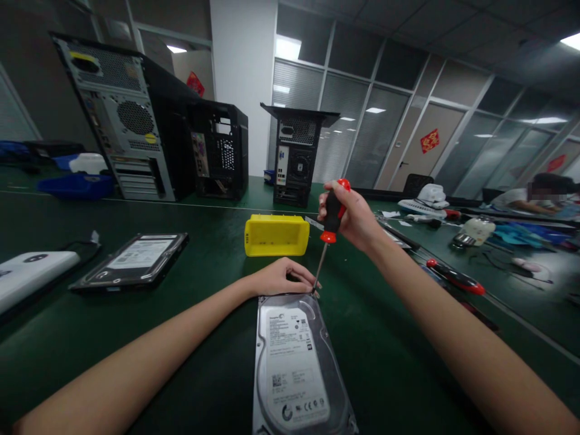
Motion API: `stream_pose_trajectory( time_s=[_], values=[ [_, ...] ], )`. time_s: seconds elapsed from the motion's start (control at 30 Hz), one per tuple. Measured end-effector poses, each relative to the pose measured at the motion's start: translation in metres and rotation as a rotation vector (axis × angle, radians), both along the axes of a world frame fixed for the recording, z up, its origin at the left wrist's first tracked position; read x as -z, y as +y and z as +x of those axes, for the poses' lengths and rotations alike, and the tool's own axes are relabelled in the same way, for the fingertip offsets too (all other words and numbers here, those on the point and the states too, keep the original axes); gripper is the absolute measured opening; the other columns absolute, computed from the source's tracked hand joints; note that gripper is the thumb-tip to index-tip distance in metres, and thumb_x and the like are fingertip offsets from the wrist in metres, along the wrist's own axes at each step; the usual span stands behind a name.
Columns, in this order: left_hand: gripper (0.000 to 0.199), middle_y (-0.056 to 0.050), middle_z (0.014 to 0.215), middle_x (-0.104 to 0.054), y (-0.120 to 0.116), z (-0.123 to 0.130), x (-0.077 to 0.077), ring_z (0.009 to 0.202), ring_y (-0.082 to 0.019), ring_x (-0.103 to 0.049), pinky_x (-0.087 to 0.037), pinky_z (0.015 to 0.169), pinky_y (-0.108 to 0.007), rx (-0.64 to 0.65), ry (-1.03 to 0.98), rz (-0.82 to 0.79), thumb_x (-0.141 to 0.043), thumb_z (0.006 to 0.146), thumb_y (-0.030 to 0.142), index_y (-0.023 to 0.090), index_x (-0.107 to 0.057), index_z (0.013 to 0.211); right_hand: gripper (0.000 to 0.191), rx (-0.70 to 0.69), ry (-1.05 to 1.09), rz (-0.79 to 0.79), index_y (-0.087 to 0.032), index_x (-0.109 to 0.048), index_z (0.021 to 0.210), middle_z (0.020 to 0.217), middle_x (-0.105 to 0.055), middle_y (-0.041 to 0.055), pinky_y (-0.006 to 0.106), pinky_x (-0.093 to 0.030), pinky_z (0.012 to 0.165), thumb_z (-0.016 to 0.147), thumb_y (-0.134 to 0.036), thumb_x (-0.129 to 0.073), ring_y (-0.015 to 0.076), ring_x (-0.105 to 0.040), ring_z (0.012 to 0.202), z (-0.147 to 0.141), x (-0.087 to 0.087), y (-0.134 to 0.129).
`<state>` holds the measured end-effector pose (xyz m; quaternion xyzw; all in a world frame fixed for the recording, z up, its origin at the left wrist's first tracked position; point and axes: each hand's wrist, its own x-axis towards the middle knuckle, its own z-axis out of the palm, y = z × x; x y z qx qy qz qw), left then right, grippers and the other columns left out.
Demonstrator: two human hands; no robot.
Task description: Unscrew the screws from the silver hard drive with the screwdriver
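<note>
A silver hard drive (296, 362) with a white label lies flat on the green table, its far edge by my hands. My left hand (283, 277) rests at that far edge, thumb and fingers closed near the far right corner, by the screwdriver's tip; whether they pinch the shaft or the drive is unclear. My right hand (348, 214) is wrapped round the handle of a red and black screwdriver (334, 210). The screwdriver leans slightly, its tip down at the drive's far right corner. Just beyond my left hand sits a yellow bin (277, 235).
Another hard drive (136, 260) and a white device (34, 275) lie left. Computer cases (131, 121) stand at the back, beside a blue bin (77, 185). On the right are another screwdriver (455, 277), a bottle (475, 231) and cables. A person (534, 196) sits far right.
</note>
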<state>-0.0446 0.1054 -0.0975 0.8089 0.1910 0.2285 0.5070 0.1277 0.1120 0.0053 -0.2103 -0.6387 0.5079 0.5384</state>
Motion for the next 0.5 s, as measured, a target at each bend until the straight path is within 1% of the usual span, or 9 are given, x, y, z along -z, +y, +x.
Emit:
stream_pose_trajectory(
  time_s=[0.1, 0.23, 0.37, 0.5],
  values=[
    [0.025, -0.011, 0.095, -0.070, -0.001, -0.001, -0.001, 0.087, -0.020, -0.066, -0.049, 0.079, -0.028, -0.003, -0.005, 0.012, -0.063, 0.081, 0.024, 0.011, -0.067, 0.101, 0.031, -0.066, -0.002, -0.047, -0.021, -0.046, 0.102, 0.075, -0.050, -0.0028, 0.023, -0.046, 0.057, 0.080, -0.042, -0.051, 0.0059, -0.050, 0.056, -0.004, 0.001, -0.006],
    [0.026, -0.011, 0.095, -0.070, -0.001, -0.003, -0.001, 0.086, -0.021, -0.066, -0.050, 0.077, -0.028, 0.003, -0.010, 0.012, -0.064, 0.080, 0.023, 0.010, -0.067, 0.102, 0.036, -0.145, -0.035, -0.062, -0.022, -0.045, 0.112, 0.083, -0.048, -0.0010, 0.026, -0.047, 0.061, 0.078, -0.033, -0.050, 0.0077, -0.051, 0.061, -0.006, 0.000, -0.011],
    [0.027, -0.012, 0.093, -0.071, 0.000, -0.003, 0.001, 0.084, -0.021, -0.066, -0.050, 0.075, -0.028, 0.009, -0.024, 0.010, -0.065, 0.078, 0.023, 0.009, -0.068, 0.101, 0.034, -0.158, -0.059, -0.023, -0.025, -0.046, 0.111, 0.090, -0.048, -0.0005, 0.023, -0.046, 0.061, 0.079, -0.030, -0.055, 0.0073, -0.051, 0.066, -0.010, -0.001, -0.017],
    [0.027, -0.010, 0.093, -0.071, -0.001, -0.003, 0.002, 0.084, -0.020, -0.066, -0.050, 0.076, -0.027, 0.014, -0.030, 0.013, -0.065, 0.078, 0.022, 0.010, -0.068, 0.102, 0.030, -0.173, -0.090, 0.013, -0.027, -0.045, 0.110, 0.091, -0.049, -0.0003, 0.022, -0.046, 0.063, 0.081, -0.029, -0.055, 0.0069, -0.051, 0.067, -0.013, -0.002, -0.023]
  ],
)
